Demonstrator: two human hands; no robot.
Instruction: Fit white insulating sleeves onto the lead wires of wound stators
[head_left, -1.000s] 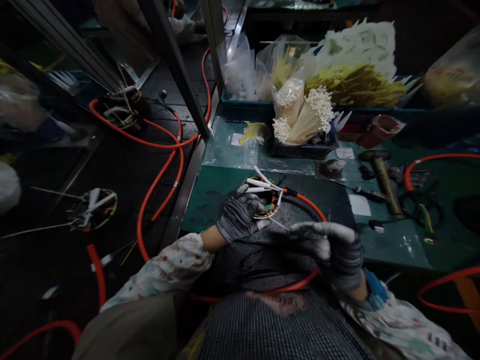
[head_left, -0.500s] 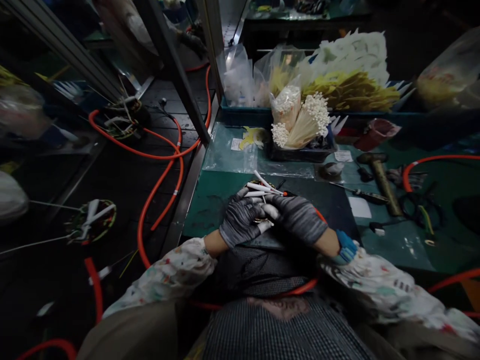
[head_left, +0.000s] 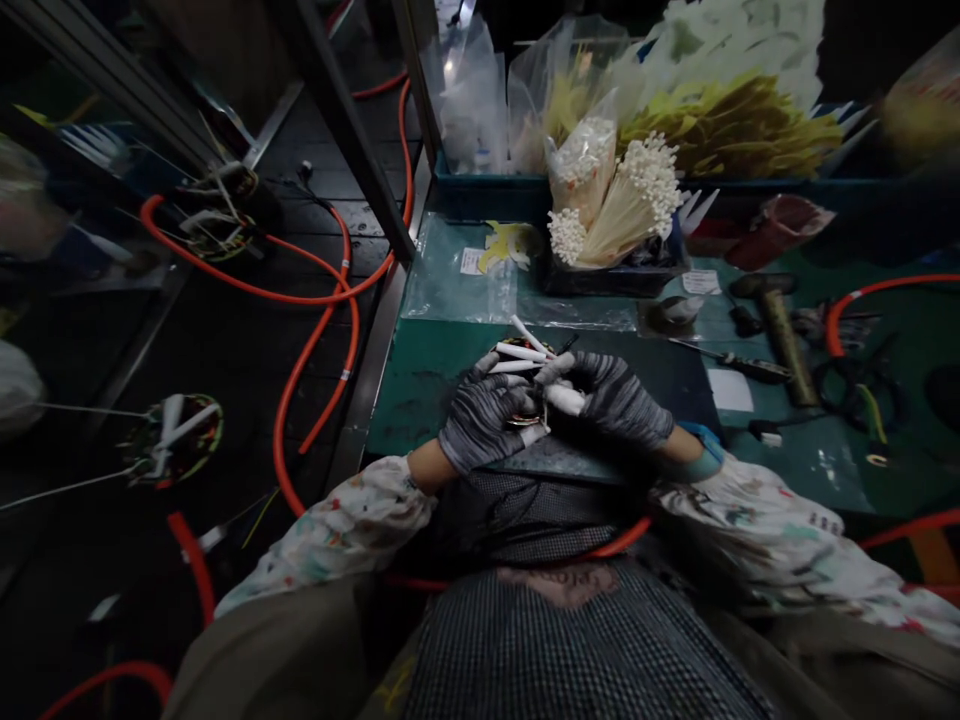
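Note:
A small round motor stator (head_left: 523, 421) with a coppery rim is mostly covered by my hands, above the dark mat on the bench. Several white insulating sleeves (head_left: 523, 352) stick out from it toward the far left. My left hand (head_left: 484, 420), in a grey striped glove with pale fingertips, is closed round the stator's left side. On the right, my right hand (head_left: 619, 400), gloved the same way, has thumb and fingers closed together at the stator's near right part. What lies between those fingertips is too small to make out.
To the left, another stator (head_left: 174, 435) and a looped orange-red cable (head_left: 281, 430) lie on a dark slatted surface beyond the metal post (head_left: 352, 130). A black bin (head_left: 615, 280) holds white-tipped ties. A hammer (head_left: 786, 345) and a screwdriver (head_left: 739, 362) lie at right.
My right hand has shifted a little right and turned, its fingertips now showing at the stator's right side. My left hand keeps its hold. The whole view has tilted downward slightly.

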